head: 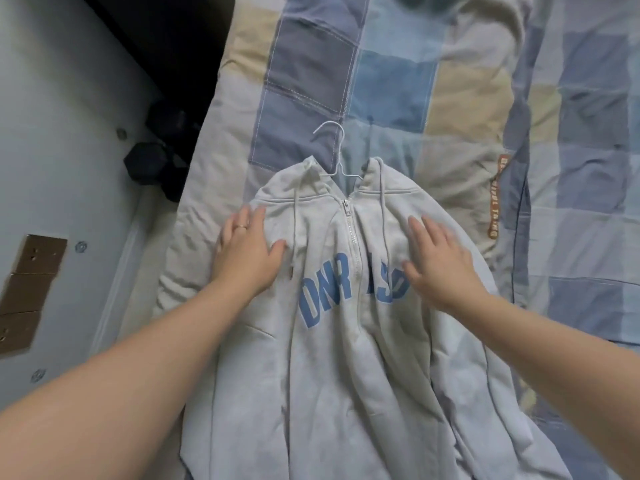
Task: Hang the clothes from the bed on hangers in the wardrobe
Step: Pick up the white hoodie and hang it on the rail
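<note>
Head view, looking down: a pale grey zip-up hoodie (346, 341) with blue chest lettering lies front-up on the bed's patchwork quilt (398, 81), its zip closed. A white wire hanger (337, 157) sits inside the neck, hook protruding onto the quilt. Left hand (247, 252), wearing a ring, and right hand (438, 263) lie flat with fingers spread on either side of the zip, gripping nothing. Black dumbbells (152, 161) rest on the floor beside the bed.
</note>
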